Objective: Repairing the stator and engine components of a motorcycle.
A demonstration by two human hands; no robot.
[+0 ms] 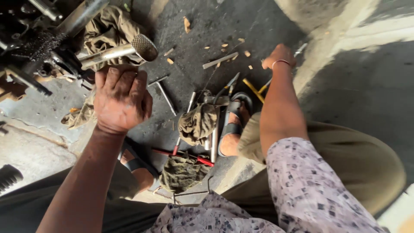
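Tools lie scattered on the dark, oil-stained floor [194,26] around a sandalled foot [233,125], which serves as the landmark. Just left of the foot sits a crumpled olive rag [197,123] covering part of several metal rods [213,146], so their full length cannot be made out. Below and left of the foot a red-handled tool [202,160] pokes out from under a second, darker rag [183,172]. Above and right of the foot, a yellow-handled tool [253,89] lies beside the right hand [279,55]; that hand is turned away and its fingers are hidden, so whether it grips anything cannot be told. Well left of the foot, the left hand [121,98] hovers with its back to the camera, fingers curled loosely together, holding nothing visible, just below a chrome footpeg [125,49] with a knurled end. Motorcycle parts [30,47] farther left are cut off by the frame edge. No labels are legible.
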